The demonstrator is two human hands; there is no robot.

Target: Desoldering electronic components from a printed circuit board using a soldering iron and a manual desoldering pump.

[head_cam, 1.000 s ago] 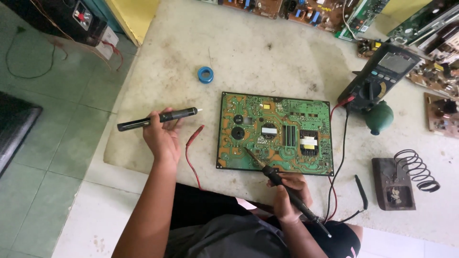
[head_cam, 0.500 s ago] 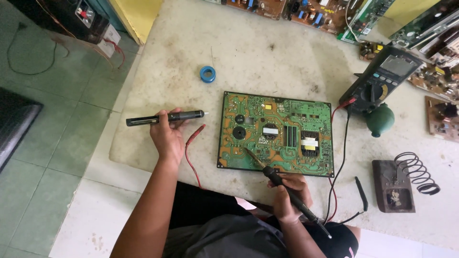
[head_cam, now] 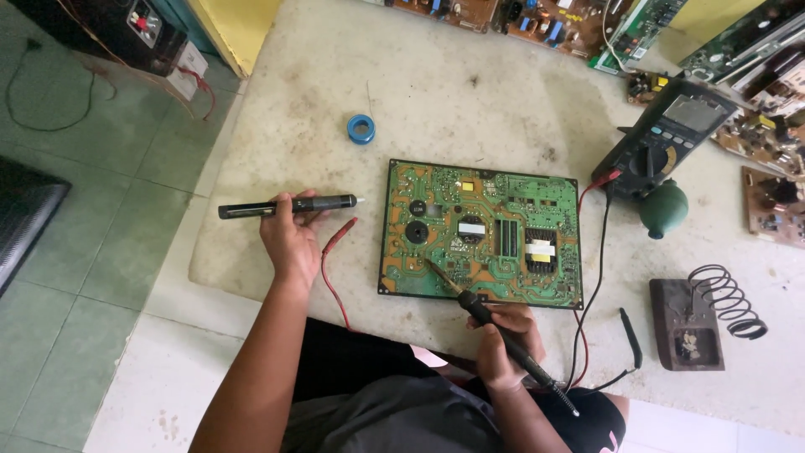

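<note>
The green circuit board (head_cam: 480, 232) lies flat in the middle of the counter (head_cam: 470, 101). The right hand (head_cam: 503, 331), at the board's 6 o'clock, is closed tight around a black soldering iron (head_cam: 503, 335), and the iron's tip touches the board. The left hand (head_cam: 289, 239), at the board's 9 o'clock, grips a black pen-shaped tool (head_cam: 289, 205) that points at the board's edge. A red probe (head_cam: 340, 236) lies between that hand and the board. A small blue roll (head_cam: 360, 128) sits at 11 o'clock. A meter (head_cam: 671, 134) stands at 2 o'clock.
</note>
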